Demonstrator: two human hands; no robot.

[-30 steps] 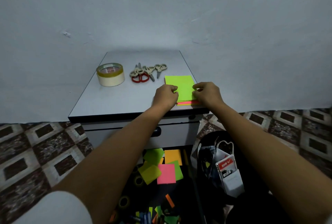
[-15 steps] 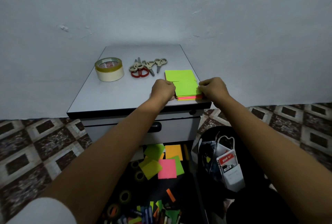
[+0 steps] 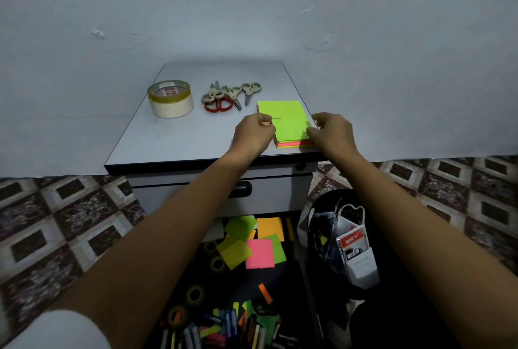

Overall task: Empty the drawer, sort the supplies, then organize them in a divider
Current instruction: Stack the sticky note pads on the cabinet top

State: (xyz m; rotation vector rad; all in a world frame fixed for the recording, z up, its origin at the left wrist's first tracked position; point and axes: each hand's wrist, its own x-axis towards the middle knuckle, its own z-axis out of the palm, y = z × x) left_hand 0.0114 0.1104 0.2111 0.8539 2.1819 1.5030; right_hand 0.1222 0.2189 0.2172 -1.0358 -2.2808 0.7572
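sticky notes (image 3: pixel 286 121) — green-topped stack | flat | cabinet top (image 3: pixel 179 147), right edge

On the cabinet top (image 3: pixel 173 138), mid-frame, the tape roll (image 3: pixel 170 98) lies left, the scissors (image 3: pixel 229 93) centre, the note stack (image 3: pixel 286 119) right, near the front corner. Below it stands the open drawer (image 3: pixel 283 289), with a bag (image 3: pixel 322 203) at its right.

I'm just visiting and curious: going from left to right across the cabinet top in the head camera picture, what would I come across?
Tape rolls → scissors pile → green-topped sticky-note stack, with the left hand at its left edge and the right hand at its right edge.
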